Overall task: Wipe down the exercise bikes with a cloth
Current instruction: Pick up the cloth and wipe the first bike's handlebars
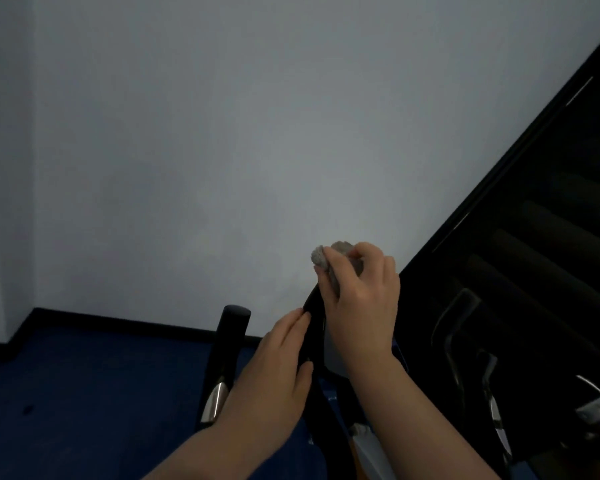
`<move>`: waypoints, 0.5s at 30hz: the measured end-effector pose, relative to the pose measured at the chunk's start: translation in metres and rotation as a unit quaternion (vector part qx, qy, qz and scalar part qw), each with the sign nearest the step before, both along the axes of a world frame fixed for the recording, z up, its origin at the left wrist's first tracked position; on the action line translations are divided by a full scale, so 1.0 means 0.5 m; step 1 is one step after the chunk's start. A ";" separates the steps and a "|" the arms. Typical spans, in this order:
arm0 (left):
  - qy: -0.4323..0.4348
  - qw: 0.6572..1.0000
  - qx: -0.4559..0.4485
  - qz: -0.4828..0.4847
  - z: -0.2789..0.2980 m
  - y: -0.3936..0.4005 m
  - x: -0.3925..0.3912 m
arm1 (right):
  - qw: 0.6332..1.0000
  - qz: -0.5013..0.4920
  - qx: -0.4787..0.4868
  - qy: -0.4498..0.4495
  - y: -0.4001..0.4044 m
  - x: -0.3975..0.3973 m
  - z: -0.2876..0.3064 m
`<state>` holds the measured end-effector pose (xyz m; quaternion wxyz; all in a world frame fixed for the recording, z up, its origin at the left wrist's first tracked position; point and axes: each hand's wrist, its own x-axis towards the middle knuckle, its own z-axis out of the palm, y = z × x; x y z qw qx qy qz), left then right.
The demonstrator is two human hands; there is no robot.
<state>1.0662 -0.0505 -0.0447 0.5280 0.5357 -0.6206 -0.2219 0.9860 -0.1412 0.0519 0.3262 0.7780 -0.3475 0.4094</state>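
**Two hands on one bike handlebar, one cloth at its tip**

The right hand [359, 299] grips a single grey cloth [326, 258], its fingers [364, 252] curled around the bunched fabric and pressing it onto the upper end of a black handlebar [313, 306] of the exercise bike [329, 396]. The left hand [278, 372] rests on the same bar lower down, fingers straight and close together along its left side, thumb across the bar; it clamps on nothing.

A second black handlebar [231, 341] stands upright just left of the hands, with one shiny metal section [215, 400] below its grip.

To the right, a dark second machine [534, 271] fills the corner of the view; its parts are too dark to count.

Behind are one pale wall [222, 150], a black skirting strip [118, 322] and blue carpet [84, 393].
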 end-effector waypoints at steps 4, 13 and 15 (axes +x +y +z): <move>-0.042 0.999 0.005 -0.008 -0.010 0.020 -0.006 | 0.998 -0.007 -0.029 0.063 0.000 -0.022 -0.047; -0.087 0.996 0.000 0.008 -0.008 0.053 -0.023 | 0.914 0.188 0.357 -0.050 0.048 -0.084 -0.111; -0.089 0.996 0.004 0.002 -0.011 0.064 -0.024 | 0.866 0.209 0.449 -0.070 0.057 -0.095 -0.095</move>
